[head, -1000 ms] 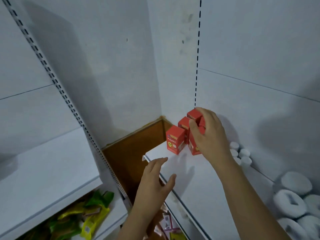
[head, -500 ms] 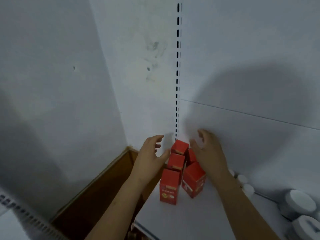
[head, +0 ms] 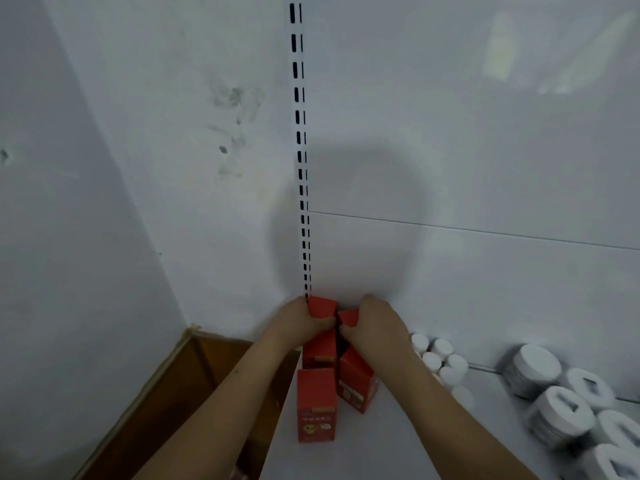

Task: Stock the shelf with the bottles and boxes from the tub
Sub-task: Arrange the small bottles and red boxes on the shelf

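Note:
Several small red boxes stand in two rows in the back left corner of the white shelf [head: 374, 448]. My left hand [head: 300, 323] is closed around the rearmost box of the left row [head: 322, 305], against the back wall. My right hand [head: 375, 325] grips the rearmost box of the right row [head: 348, 317]. In front of my hands stand a middle box [head: 320, 351], a front left box [head: 316, 405] with a printed label, and a front right box [head: 356, 382] turned slightly askew. The tub is out of view.
Small white-capped bottles [head: 440, 358] cluster just right of the boxes. Larger white-lidded jars [head: 554, 403] fill the shelf's right side. A slotted upright [head: 300, 150] runs up the back wall. A brown board [head: 207, 375] lies below the shelf's left edge.
The view tilted up and moved closer to the corner. My left hand came up from below the shelf edge, and both hands closed onto the rearmost red boxes.

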A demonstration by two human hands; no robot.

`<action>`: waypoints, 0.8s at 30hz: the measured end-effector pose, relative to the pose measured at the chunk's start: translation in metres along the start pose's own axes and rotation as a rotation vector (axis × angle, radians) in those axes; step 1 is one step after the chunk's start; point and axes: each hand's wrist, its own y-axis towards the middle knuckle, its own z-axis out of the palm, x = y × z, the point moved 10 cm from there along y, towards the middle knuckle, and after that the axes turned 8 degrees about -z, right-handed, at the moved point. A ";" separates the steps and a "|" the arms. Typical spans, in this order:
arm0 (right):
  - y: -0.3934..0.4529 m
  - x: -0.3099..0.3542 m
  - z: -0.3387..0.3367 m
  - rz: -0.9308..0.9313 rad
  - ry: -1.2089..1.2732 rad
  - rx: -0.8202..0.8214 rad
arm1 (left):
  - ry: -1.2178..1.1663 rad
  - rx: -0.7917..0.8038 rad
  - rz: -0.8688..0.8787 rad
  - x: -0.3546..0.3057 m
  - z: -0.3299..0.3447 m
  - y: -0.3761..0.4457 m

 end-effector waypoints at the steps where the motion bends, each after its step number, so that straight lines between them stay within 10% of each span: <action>1: 0.000 0.003 -0.001 -0.009 -0.007 0.004 | 0.020 0.002 0.009 -0.001 0.000 0.002; 13: -0.019 -0.004 -0.017 0.091 0.123 -0.263 | 0.013 -0.073 0.060 -0.003 -0.020 0.000; 24: 0.000 -0.013 0.026 0.040 0.323 0.161 | -0.370 0.268 -0.184 0.053 0.020 -0.006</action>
